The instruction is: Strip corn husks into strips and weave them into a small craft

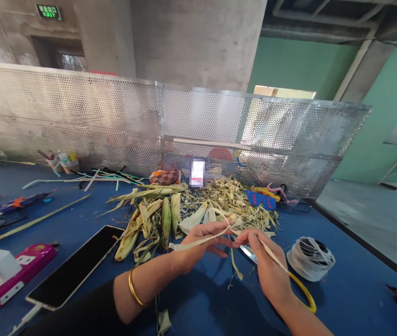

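Observation:
My left hand reaches in from the left with a gold bangle on the wrist. A pale corn husk strip runs across its back to the fingertips, where the fingers close on it. My right hand pinches another part of husk strip between thumb and fingers. The strips meet between the two hands, and a thin husk end hangs below. Whether they are knotted there I cannot tell. Beneath the right hand lie a metal blade and a yellow loop handle, partly hidden.
Behind my hands lie corn husks and a pile of shredded husk. A spool of white cord stands at right. At left are a phone, a magenta power strip and a glue gun. A perforated metal screen edges the table.

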The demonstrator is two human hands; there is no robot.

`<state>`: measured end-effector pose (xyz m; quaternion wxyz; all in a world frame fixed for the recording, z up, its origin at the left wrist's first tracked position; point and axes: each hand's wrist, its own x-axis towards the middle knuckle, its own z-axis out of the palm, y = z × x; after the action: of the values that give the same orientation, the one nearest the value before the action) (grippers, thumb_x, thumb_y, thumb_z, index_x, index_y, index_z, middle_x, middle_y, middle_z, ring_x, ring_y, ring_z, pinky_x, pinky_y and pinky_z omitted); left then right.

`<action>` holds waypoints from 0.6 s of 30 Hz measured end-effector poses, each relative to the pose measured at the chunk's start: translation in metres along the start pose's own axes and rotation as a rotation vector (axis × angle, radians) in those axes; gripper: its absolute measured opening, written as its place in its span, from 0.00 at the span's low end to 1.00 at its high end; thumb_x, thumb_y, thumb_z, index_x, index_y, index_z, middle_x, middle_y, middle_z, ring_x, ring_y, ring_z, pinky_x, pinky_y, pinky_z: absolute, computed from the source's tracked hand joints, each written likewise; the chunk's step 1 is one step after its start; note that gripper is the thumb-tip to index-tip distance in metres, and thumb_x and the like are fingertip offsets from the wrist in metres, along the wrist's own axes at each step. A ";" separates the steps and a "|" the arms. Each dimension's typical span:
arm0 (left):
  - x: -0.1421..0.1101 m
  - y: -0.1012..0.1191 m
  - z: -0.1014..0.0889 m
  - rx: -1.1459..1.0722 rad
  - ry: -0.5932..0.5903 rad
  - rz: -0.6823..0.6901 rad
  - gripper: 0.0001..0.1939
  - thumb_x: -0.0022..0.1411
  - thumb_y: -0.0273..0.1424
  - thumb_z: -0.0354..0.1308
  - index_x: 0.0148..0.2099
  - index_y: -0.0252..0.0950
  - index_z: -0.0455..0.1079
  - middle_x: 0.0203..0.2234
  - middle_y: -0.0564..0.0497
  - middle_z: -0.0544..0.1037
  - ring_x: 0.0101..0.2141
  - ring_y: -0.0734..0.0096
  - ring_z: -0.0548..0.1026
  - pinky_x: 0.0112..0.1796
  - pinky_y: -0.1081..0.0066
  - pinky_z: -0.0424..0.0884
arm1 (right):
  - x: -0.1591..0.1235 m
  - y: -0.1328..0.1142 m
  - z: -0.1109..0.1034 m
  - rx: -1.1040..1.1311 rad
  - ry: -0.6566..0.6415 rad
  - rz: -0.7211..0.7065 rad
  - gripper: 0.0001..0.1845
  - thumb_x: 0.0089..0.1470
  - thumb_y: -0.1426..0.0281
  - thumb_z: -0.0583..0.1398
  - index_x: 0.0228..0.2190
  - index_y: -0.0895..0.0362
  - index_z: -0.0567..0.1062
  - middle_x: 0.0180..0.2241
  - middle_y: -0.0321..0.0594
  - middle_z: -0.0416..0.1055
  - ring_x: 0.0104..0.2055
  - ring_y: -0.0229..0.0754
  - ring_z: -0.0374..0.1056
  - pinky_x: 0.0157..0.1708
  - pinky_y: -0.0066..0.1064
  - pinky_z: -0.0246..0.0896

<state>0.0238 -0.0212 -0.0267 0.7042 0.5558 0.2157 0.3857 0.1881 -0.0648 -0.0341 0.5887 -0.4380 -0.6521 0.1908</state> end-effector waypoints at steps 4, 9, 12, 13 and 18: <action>0.000 -0.001 -0.003 -0.168 0.033 -0.115 0.19 0.51 0.38 0.58 0.43 0.31 0.73 0.40 0.40 0.77 0.39 0.57 0.76 0.33 0.68 0.70 | 0.000 -0.001 0.000 0.011 -0.017 -0.003 0.20 0.60 0.61 0.50 0.22 0.55 0.72 0.24 0.37 0.71 0.29 0.40 0.68 0.31 0.27 0.63; -0.001 -0.005 0.001 -0.121 0.196 -0.150 0.17 0.48 0.39 0.64 0.36 0.31 0.73 0.30 0.45 0.78 0.32 0.66 0.76 0.29 0.74 0.65 | -0.003 0.003 -0.001 -0.133 -0.115 -0.130 0.15 0.61 0.65 0.50 0.28 0.55 0.73 0.26 0.37 0.70 0.29 0.39 0.68 0.29 0.26 0.63; -0.002 -0.009 0.004 -0.129 0.306 -0.170 0.15 0.43 0.36 0.68 0.32 0.32 0.71 0.24 0.51 0.76 0.28 0.70 0.75 0.27 0.75 0.64 | -0.003 0.003 0.000 -0.229 -0.165 -0.276 0.09 0.59 0.70 0.53 0.34 0.54 0.74 0.28 0.39 0.71 0.30 0.39 0.68 0.29 0.26 0.64; -0.002 -0.011 0.005 -0.142 0.328 -0.177 0.15 0.42 0.35 0.68 0.32 0.33 0.71 0.23 0.52 0.75 0.27 0.72 0.75 0.27 0.75 0.64 | -0.004 0.003 0.001 -0.248 -0.177 -0.320 0.08 0.59 0.71 0.53 0.35 0.54 0.73 0.29 0.39 0.71 0.30 0.39 0.68 0.30 0.27 0.64; -0.002 -0.015 0.010 -0.252 0.372 -0.208 0.15 0.38 0.32 0.70 0.29 0.33 0.70 0.20 0.55 0.72 0.21 0.78 0.69 0.21 0.78 0.58 | -0.007 0.006 0.005 -0.323 -0.213 -0.419 0.08 0.58 0.75 0.53 0.35 0.55 0.72 0.29 0.40 0.71 0.30 0.39 0.69 0.31 0.29 0.65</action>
<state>0.0339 -0.0303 -0.0383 0.7521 0.3579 0.3479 0.4304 0.1854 -0.0661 -0.0439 0.4662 -0.3594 -0.8084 0.0035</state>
